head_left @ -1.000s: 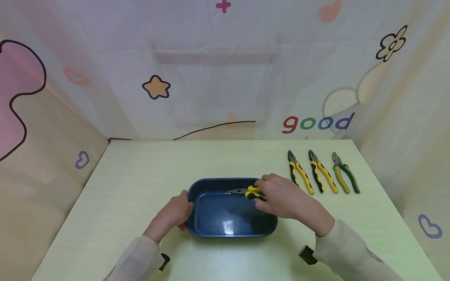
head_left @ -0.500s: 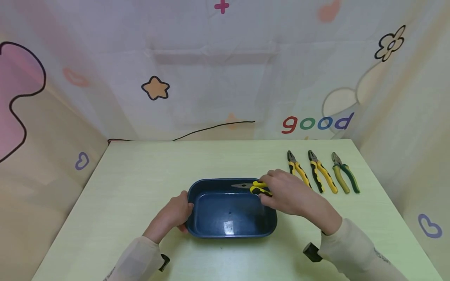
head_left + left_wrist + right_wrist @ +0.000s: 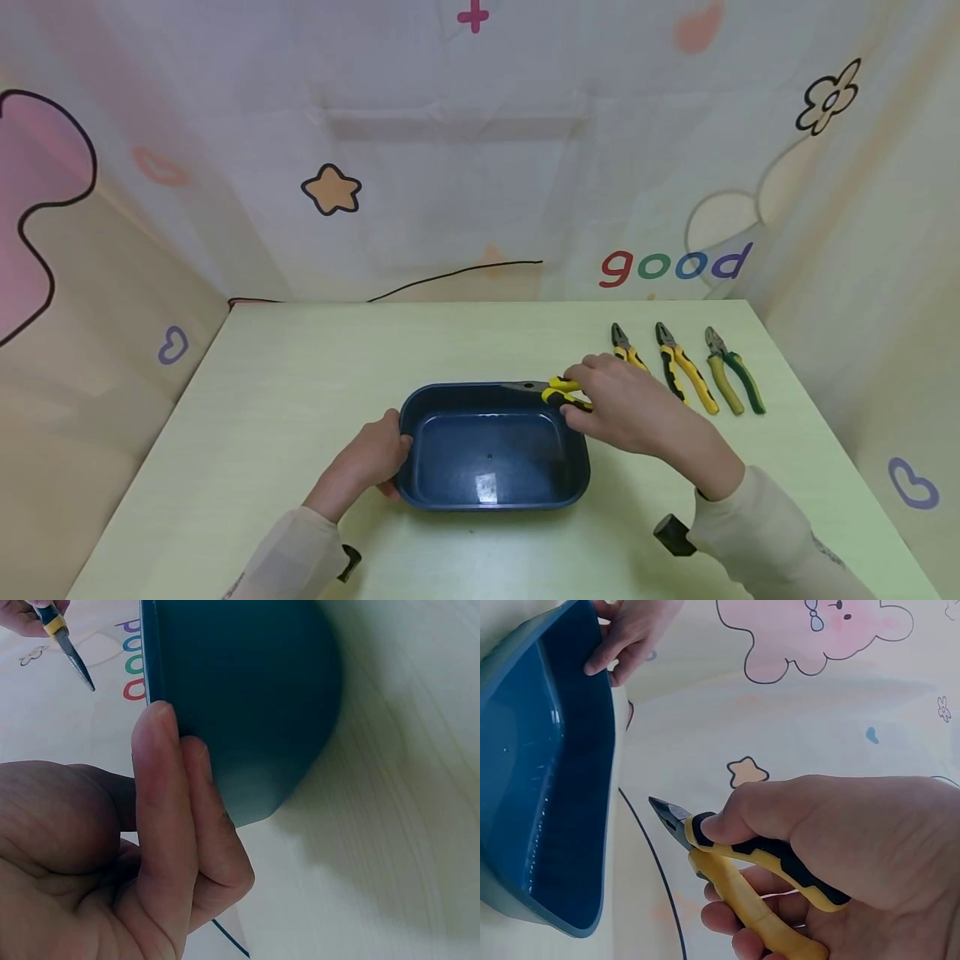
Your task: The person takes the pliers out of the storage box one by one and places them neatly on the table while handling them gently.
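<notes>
My left hand [image 3: 375, 452] grips the left end of a blue plastic tray [image 3: 491, 505], thumb over the rim and fingers on the outer wall, as the left wrist view also shows. In my right hand [image 3: 633, 408] is a pair of long-nose pliers [image 3: 742, 877] with yellow and black handles. Thumb and fingers wrap the handles, and the pointed nose faces left. In the head view the pliers overlap the tray's back right rim; the right wrist view shows them up above the rim. Nothing lies in the tray.
At the back right of the pale table [image 3: 315, 350] lie two yellow-and-black pliers [image 3: 686, 367], one partly behind my right hand, and green-handled pliers [image 3: 735, 371]. A printed cloth [image 3: 450, 192] hangs behind the table and along both sides.
My right hand has moved up and to the right with the long-nose pliers, from over the tray's inside to its back right rim. The left hand and tray stay put.
</notes>
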The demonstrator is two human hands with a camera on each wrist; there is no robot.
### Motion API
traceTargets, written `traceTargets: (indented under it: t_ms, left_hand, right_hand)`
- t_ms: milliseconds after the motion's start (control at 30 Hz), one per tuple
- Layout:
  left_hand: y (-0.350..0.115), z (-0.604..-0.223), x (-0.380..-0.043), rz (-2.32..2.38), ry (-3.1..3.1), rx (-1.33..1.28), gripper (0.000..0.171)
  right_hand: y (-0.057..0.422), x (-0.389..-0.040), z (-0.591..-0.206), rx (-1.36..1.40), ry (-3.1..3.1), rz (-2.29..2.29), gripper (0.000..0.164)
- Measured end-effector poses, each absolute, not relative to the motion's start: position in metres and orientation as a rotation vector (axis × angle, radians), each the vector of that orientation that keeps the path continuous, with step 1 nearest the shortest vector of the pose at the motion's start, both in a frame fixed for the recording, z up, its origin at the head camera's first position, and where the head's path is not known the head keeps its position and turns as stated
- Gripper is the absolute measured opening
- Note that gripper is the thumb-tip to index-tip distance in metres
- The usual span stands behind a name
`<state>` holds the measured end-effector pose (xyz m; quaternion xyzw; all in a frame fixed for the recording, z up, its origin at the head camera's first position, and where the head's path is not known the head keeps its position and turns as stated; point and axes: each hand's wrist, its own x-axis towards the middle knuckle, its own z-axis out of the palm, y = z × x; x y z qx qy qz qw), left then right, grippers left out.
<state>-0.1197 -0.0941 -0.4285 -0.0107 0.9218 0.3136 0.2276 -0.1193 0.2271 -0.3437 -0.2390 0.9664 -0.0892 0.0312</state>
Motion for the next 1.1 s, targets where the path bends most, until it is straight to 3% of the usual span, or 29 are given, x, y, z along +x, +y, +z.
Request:
traceTargets:
  t_ms: [733, 1100]
  left_hand:
    - [-0.096, -0.429, -0.119, 0.885, 2.542, -0.006, 0.028]
    - [-0.095, -0.428, -0.119, 0.885, 2.540, -0.019, 0.033]
  right_hand:
    - [0.242, -0.124, -0.330, -0.707, 3.051, -0.285, 0.038]
    - [0.252, -0.129, -0.326, -0.692, 3.056, -0.351, 0.036]
